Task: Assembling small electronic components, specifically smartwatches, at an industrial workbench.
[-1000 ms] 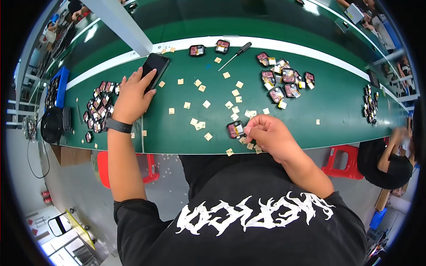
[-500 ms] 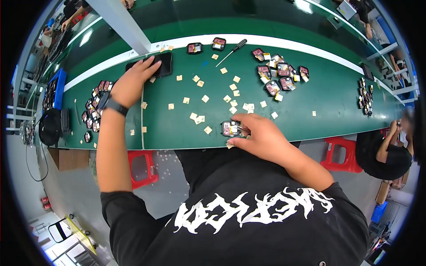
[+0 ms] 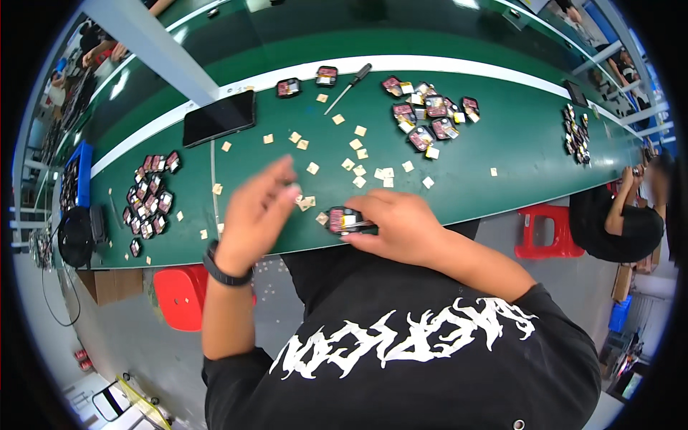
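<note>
My right hand (image 3: 401, 223) is closed round a small black device (image 3: 342, 221) with pink, white and yellow areas on its face, at the table's near edge. A thin silvery strip shows between the fingers; its kind I cannot make out. My left hand (image 3: 259, 211), a dark band on its wrist, is in the air over the table to the left of the device. Its fingers are apart and slightly blurred, and I see nothing held in them. Small square pale pieces (image 3: 322, 218) lie between the two hands.
Similar devices lie in a group at the left (image 3: 149, 195) and a pile at the back right (image 3: 423, 115). A black phone or tablet (image 3: 218, 119) and a screwdriver (image 3: 349, 89) lie towards the back. Red stools (image 3: 180, 297) stand below the table edge.
My left hand has come off the black phone or tablet and moved towards me and right. My right hand keeps hold of the device. The whole view has shifted a little.
</note>
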The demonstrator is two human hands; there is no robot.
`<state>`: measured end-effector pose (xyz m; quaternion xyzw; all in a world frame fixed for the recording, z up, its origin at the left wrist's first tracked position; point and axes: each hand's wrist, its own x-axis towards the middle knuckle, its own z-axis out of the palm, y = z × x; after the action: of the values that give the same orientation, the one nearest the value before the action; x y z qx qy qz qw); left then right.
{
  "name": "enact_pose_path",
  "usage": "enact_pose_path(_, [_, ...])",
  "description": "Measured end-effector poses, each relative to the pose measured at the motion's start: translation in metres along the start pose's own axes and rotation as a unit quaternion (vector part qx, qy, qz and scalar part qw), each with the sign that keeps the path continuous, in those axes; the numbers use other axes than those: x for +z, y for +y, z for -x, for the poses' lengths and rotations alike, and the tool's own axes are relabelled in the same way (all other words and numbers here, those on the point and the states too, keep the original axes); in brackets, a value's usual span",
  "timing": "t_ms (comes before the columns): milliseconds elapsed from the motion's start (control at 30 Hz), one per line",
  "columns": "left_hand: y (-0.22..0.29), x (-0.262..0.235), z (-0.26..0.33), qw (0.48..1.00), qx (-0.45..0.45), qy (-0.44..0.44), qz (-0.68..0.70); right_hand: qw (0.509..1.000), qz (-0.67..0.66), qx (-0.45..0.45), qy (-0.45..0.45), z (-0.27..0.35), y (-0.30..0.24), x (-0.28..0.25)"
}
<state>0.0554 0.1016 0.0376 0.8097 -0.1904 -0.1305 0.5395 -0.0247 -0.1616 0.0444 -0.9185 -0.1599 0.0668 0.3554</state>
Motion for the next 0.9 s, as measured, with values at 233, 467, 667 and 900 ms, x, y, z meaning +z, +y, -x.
enact_pose_path(233, [-0.002, 0.042, 0.049, 0.930, -0.151, 0.074, 0.327, 0.992, -0.021, -0.128, 0.001, -0.027, -0.008, -0.004])
enact_pose_path(467, [-0.062, -0.066, 0.058, 0.932, -0.160, 0.314, -0.084, 0.965, 0.118, 0.005, 0.235, -0.038, 0.068, -0.050])
enact_pose_path(667, [-0.063, -0.098, 0.043, 0.616, -0.029, 0.401, -0.678, 0.949, 0.263, 0.071, 0.160, -0.058, 0.079, -0.053])
enact_pose_path(900, [0.007, 0.055, 0.012, 0.972, -0.046, 0.232, -0.005, 0.951, 0.271, -0.138, 0.054, -0.047, 0.067, -0.046])
